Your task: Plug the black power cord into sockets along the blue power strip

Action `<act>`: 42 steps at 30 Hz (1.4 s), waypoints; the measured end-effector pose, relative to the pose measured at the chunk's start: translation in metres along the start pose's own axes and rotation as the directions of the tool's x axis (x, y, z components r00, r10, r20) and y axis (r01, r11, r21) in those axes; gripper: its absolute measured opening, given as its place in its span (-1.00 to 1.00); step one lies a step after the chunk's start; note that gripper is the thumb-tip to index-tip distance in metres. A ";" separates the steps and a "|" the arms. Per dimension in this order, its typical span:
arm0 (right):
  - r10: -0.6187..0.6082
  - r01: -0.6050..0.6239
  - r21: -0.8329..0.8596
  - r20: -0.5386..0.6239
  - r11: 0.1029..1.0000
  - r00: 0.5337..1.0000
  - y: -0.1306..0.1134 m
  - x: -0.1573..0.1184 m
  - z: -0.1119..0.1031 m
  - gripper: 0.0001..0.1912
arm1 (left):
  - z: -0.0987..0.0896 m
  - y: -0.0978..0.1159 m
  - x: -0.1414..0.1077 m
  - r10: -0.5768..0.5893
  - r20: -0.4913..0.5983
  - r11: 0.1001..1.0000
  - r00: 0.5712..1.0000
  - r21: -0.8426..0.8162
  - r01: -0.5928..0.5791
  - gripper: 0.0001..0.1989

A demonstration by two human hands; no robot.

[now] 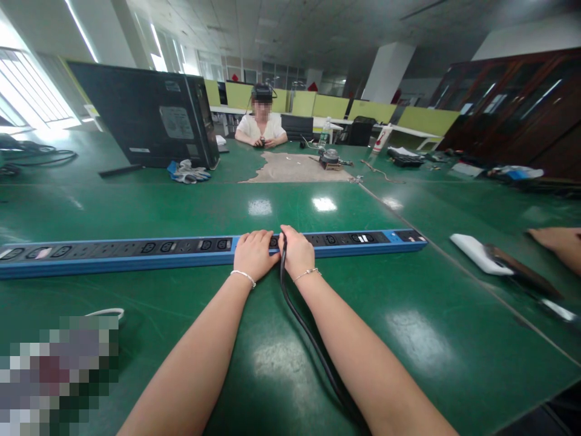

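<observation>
A long blue power strip [209,257] with a row of black sockets lies across the green table. My left hand [255,255] is wrapped over the strip near its middle, thumb toward the right. Close beside it, my right hand [296,251] is closed round the end of a black cable [302,321] at the sockets. The plug itself is hidden by the fingers, so how far it sits in a socket cannot be seen. From that hand the cable runs down toward the table's near edge, passing beside my right forearm.
A black computer case [154,115] stands at the back left, with gloves [188,172] before it. Across the green table [158,209] sits a person [262,124]. At right lie a white-and-brown object [481,254] and another person's hand [556,242]. A blurred item [59,375] is near left.
</observation>
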State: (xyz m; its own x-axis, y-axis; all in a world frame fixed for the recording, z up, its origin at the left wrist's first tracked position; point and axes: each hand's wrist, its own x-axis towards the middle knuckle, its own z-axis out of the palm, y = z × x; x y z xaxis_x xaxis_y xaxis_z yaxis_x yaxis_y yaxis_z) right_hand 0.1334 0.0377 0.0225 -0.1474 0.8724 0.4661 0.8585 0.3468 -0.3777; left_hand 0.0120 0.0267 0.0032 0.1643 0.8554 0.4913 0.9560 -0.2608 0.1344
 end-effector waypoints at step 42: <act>-0.136 0.137 0.001 0.075 0.991 0.988 0.044 -0.030 0.002 -0.41 | 0.000 0.024 0.014 0.008 0.031 0.968 0.999 -0.252 0.000 -0.68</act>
State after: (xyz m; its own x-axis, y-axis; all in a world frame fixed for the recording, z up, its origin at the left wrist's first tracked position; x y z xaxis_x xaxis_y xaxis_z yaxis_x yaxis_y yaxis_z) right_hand 0.1743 0.0272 -0.0096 -0.2994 0.8404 0.4518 0.8299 0.4630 -0.3112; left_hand 0.0373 0.0322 0.0136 0.1796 0.8665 0.4658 0.8638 -0.3655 0.3468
